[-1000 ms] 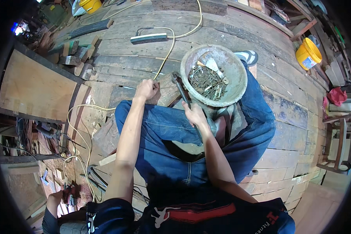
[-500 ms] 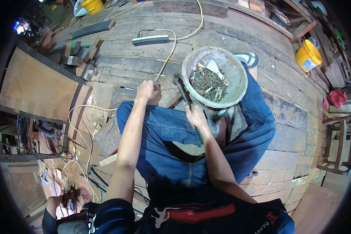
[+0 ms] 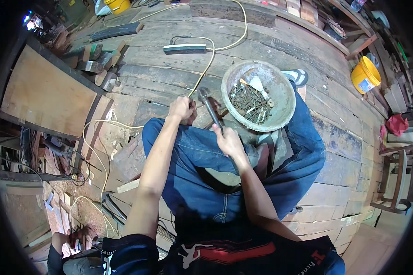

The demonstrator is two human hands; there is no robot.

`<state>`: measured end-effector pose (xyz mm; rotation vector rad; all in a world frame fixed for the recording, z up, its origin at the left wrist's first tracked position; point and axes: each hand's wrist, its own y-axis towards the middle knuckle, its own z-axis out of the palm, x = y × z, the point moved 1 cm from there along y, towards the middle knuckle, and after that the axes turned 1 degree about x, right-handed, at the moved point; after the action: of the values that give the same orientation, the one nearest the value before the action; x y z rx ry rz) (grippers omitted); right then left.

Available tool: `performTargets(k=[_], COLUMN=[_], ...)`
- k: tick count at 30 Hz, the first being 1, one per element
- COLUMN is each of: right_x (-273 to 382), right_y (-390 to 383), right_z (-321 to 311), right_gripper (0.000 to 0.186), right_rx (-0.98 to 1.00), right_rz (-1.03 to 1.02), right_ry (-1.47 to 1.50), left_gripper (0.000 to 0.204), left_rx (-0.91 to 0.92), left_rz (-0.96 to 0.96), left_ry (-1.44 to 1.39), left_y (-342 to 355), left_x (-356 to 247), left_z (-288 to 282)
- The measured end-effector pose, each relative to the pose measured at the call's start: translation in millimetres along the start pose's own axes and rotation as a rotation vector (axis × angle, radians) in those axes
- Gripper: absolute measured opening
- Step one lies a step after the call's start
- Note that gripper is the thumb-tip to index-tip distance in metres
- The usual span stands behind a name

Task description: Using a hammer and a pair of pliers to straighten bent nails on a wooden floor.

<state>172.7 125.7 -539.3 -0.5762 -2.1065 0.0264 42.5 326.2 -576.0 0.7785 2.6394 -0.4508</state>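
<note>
My right hand (image 3: pixel 231 143) is wrapped round the dark handle of a hammer (image 3: pixel 212 111), thumb along its side. The hammer's metal head points away from me and hangs just right of my left hand. My left hand (image 3: pixel 181 109) is closed beyond my left knee, fingers curled down; whatever it may pinch is hidden. A wooden block (image 3: pixel 209 120) shows partly beneath the hammer. Right of the hammer, a round grey basin (image 3: pixel 283 112) holds many nails or screws (image 3: pixel 250 103) and a pale scrap (image 3: pixel 257 84).
A pale cord (image 3: pixel 207 68) runs past my left hand to a power strip (image 3: pixel 184 48). Wood offcuts (image 3: pixel 96 59) and a framed panel (image 3: pixel 48 87) stand at left. Another person's hand (image 3: pixel 59 240) shows at lower left. A yellow bucket (image 3: pixel 366 75) stands at right.
The hammer's head has swung left, closer to my left hand, while my right hand keeps its hold. The whole view has shifted slightly. My left hand stays closed at about the same place.
</note>
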Motion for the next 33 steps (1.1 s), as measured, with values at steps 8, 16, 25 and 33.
performTargets(k=[8,16,25,33], right_x=[6.2,-13.5,-3.5,-1.2], right_y=[-1.7,4.8,4.3,5.9], right_z=[-23.2,-0.6,4.2,2.8], right_gripper=[0.056,0.066,0.057,0.057], right_rx=[0.083,-0.072,0.031,-0.002], right_rz=[0.172,-0.074,0.018,0.064], right_ry=[0.065,-0.061,-0.012,-0.111], left_gripper=[0.015,0.019,0.018,0.015], left_rx=[-0.044,-0.037,-0.052,-0.046], left_rz=[0.013,-0.029,-0.042,-0.034], left_ry=[-0.02,-0.036,-0.017,-0.062], left_y=[5.7,8.7,11.9,10.1], left_x=[3.8,4.1,7.4,4.9], left_z=[10.6,10.8,17.0,14.6])
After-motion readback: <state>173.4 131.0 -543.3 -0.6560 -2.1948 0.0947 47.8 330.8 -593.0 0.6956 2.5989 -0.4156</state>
